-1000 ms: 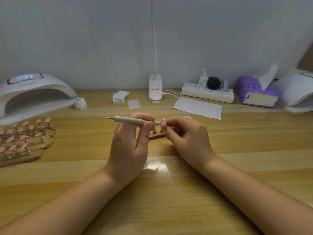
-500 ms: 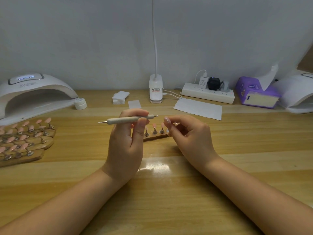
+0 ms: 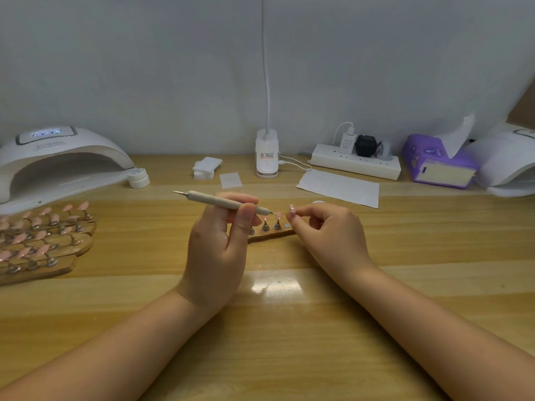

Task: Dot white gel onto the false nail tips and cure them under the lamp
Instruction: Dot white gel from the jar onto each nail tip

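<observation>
Fingers pinching dotting pen, wooden table

A small nail-art workstation — a wooden desk against a plain wall, with 2 curing lamps, racks of pink nail tips, a power strip and a tissue pack.

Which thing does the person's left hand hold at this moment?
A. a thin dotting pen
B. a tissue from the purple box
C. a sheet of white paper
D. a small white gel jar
A: the left hand grips the thin dotting pen between thumb and fingers, its tip pointing toward the nail tip pinched by the right hand.
</observation>
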`<state>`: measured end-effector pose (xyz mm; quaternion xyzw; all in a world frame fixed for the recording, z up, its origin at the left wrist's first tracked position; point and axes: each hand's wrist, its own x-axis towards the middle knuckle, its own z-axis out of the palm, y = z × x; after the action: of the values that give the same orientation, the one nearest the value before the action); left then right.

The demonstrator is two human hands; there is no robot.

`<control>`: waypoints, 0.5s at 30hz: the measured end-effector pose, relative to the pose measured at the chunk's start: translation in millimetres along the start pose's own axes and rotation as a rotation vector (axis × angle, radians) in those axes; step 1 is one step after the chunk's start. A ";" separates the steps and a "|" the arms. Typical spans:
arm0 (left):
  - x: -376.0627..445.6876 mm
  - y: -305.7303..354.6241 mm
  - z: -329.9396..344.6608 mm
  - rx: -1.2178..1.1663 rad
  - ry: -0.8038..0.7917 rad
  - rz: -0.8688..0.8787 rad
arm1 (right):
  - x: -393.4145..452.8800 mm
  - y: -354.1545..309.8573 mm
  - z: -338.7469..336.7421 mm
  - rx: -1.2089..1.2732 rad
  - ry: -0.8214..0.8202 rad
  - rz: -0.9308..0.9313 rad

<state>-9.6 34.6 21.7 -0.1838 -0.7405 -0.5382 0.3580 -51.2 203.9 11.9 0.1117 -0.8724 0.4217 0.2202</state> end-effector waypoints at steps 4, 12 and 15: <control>-0.9 0.2 -0.1 -0.004 -0.010 0.004 | 3.3 0.8 1.7 -0.096 -0.069 0.068; -1.6 0.8 0.3 -0.006 -0.031 0.012 | 5.0 1.2 3.6 -0.199 -0.137 0.078; -1.4 0.7 0.4 0.000 -0.033 0.010 | 4.7 0.1 3.9 -0.255 -0.141 0.060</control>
<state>-8.4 35.4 21.1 -0.1962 -0.7453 -0.5335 0.3484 -56.4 200.8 12.0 0.0861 -0.9352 0.3048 0.1584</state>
